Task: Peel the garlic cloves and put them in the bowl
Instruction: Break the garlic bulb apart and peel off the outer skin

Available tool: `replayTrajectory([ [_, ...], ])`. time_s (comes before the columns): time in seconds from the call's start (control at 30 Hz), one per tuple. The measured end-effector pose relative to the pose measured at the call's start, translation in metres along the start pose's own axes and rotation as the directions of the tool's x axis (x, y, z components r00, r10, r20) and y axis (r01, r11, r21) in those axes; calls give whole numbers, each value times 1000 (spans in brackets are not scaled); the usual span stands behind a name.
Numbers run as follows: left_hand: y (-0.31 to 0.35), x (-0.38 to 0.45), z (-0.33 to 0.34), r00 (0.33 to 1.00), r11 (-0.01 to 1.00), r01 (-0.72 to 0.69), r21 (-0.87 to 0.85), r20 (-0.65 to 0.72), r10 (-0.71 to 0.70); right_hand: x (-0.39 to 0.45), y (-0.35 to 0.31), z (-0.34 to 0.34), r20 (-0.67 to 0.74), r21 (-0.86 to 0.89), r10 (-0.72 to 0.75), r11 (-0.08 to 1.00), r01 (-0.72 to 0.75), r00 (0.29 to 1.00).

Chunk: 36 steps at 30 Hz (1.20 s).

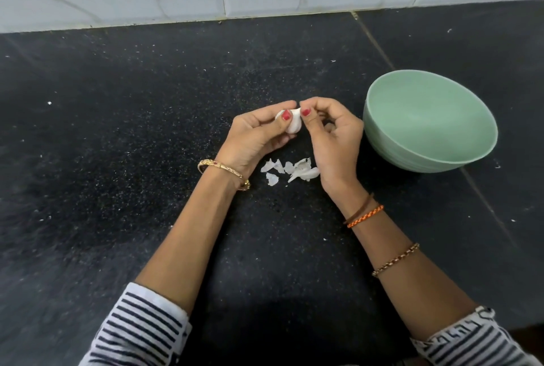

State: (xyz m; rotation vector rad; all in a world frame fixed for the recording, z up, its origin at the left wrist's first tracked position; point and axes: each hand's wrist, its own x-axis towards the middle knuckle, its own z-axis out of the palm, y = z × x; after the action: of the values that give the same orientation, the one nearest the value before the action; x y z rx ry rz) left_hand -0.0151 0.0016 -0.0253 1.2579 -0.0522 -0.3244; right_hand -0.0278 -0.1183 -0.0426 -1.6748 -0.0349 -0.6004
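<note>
Grip: left hand (256, 136) holds the garlic (293, 122) between thumb and fingers; right hand (332, 136) pinches its top.
Garlic: held above the counter (117, 159), just left of the bowl (429, 121).
Peels (290, 170): lie scattered on the counter under the hands.
Bowl: green, upright, right of the hands.

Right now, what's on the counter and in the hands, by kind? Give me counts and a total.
Bowls: 1, the green bowl, nothing visible inside.
Garlic: 1, the garlic held between left hand and right hand.
Piles of peel: 1, the peel scraps lying loose on the counter.
Total: 3
</note>
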Motion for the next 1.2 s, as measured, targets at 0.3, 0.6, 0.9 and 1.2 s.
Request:
replayTrajectory([
  [0.3,-4,4,12,995,998,39,-51,-93,-44,-6,4,4,11,-281,-277,921,269,961],
  [0.6,-1,3,18,981,973,77,-219,-160,-113,-7,5,9,20,-340,-532,793,506,846],
  [0.9,3,-1,16,957,943,184,-279,-168,-236,-7,2,9,-29,-252,-481,852,460,876],
  [1.2,5,0,5,970,986,106,-132,-204,-131,-3,2,5,-27,-32,-235,972,234,972],
])
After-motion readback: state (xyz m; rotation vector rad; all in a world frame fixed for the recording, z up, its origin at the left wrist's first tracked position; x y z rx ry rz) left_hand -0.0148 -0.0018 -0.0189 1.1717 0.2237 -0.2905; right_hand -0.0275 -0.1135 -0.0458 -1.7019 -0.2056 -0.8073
